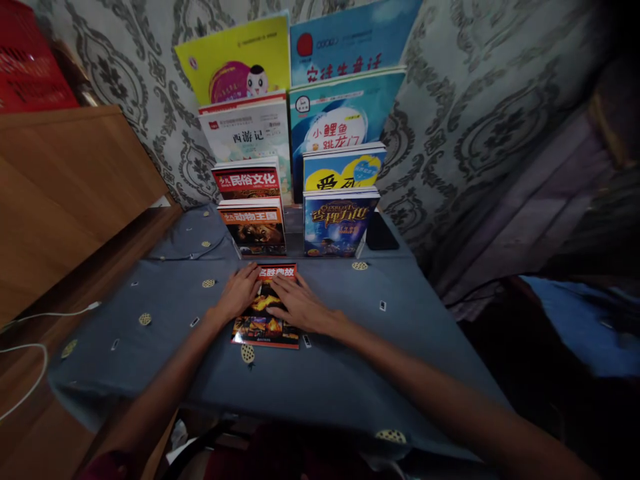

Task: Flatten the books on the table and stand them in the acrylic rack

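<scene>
A thin book with a dark cover, red title band and small photos lies flat on the blue patterned tablecloth. On its left edge rests my left hand, fingers stretched toward the title. My right hand lies flat over the cover's right side, fingers extended and thumb apart. Just behind the book, an orange lion-cover book and a blue-purple book stand upright at the front of two rows. Part of the flat book's cover is hidden under my hands.
Taller books rise behind, including a yellow one and a teal one. A black phone lies right of the rows. A wooden cabinet stands at left, near a white cable. Patterned wallpaper backs the table.
</scene>
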